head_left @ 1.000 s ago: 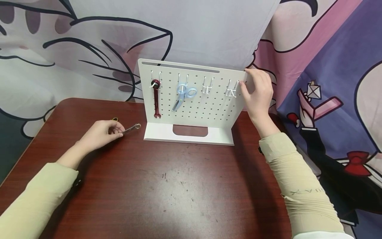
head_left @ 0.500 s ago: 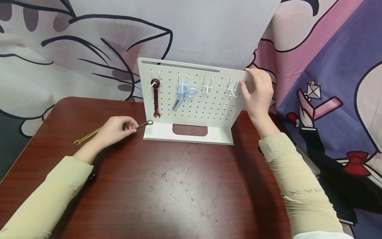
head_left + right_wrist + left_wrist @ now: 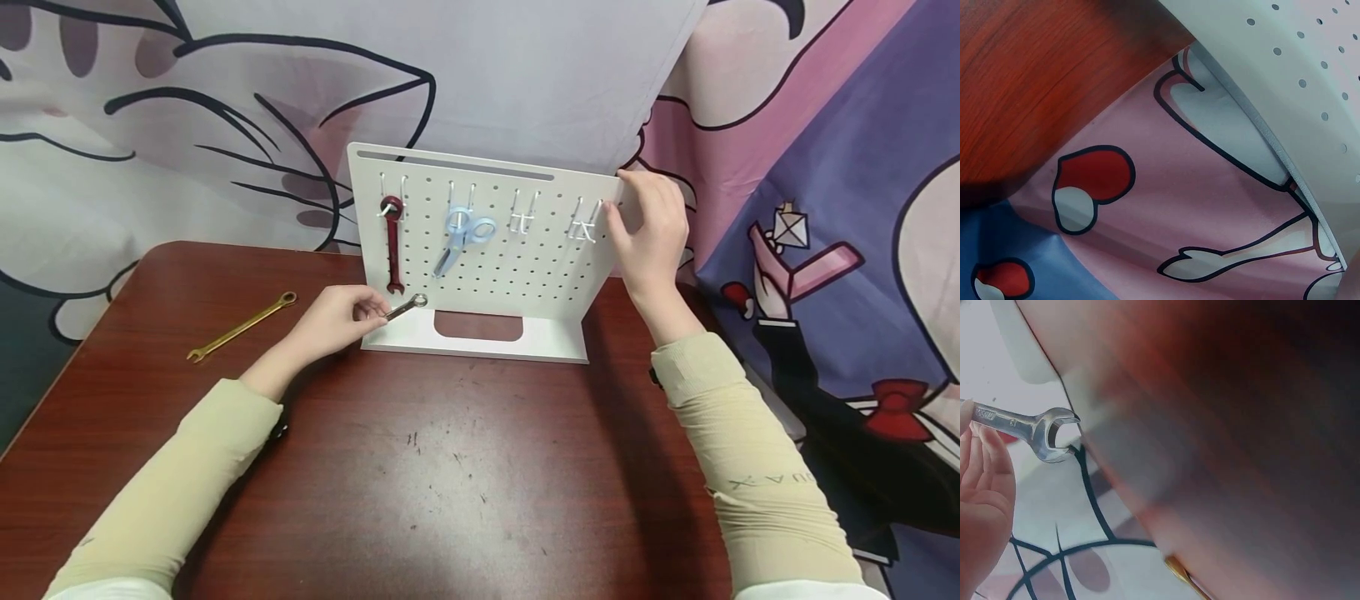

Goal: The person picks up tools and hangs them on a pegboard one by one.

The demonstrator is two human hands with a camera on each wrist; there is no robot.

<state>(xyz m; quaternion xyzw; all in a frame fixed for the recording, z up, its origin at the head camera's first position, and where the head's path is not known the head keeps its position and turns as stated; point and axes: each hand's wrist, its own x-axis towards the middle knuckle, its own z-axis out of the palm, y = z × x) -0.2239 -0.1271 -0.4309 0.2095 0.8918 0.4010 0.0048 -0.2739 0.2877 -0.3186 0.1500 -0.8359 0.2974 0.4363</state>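
Observation:
My left hand (image 3: 337, 321) pinches a silver combination wrench (image 3: 409, 306) between thumb and fingers, its ring end pointing at the white pegboard (image 3: 540, 271). That wrench's open end (image 3: 1054, 436) sticks out of the hand in the left wrist view. At the board's upper right corner, my right hand (image 3: 654, 233) holds the edge, thumb in front. A dark red wrench (image 3: 393, 250) hangs from the leftmost hook. Light blue scissors (image 3: 457, 237) hang on the hook beside it. Two more white hooks, a middle one (image 3: 521, 221) and a right one (image 3: 581, 227), carry nothing.
On the table (image 3: 450, 467), left of the board, lies a gold wrench (image 3: 242, 328). The board's white base (image 3: 397, 337) has a rounded cutout and rests on the tabletop. Printed cloth (image 3: 525, 75) hangs close behind the table.
My left hand has moved right with the silver wrench, from beside the board to over its base. The gold wrench has come into full view. My right hand keeps its place.

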